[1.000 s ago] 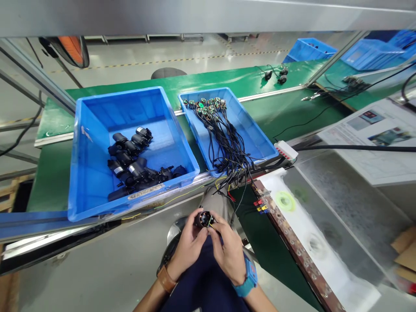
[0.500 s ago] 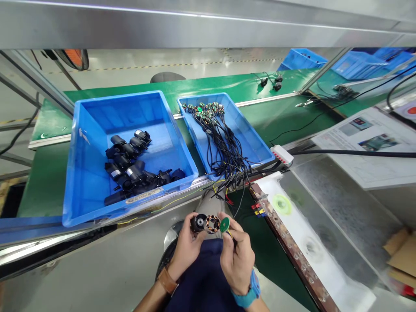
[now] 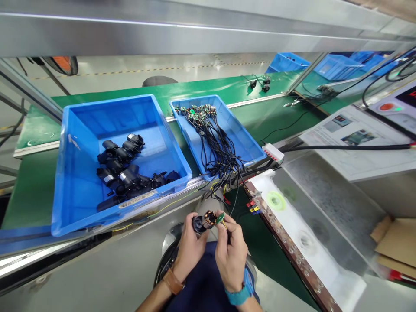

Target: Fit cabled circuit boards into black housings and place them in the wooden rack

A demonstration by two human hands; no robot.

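Note:
My left hand is closed round a black cylindrical housing, its open end facing up. Against the housing's mouth lies a ring of copper coils, tilted. A small round green circuit board stands beside the coils, pinched in the fingers of my right hand. A thin yellow wire shows below the board. Whether the coils are partly inside the housing is hard to tell.
A deep blue bin at the left holds several black housings. A shallower blue bin holds several coil-and-board pieces with black cables over its front edge. At the right are a brown strip with screws and printed sheets.
The coils and board have moved closer to the black housing, and the board has turned more edge-on. The whole view has shifted a little, with the bins now further left.

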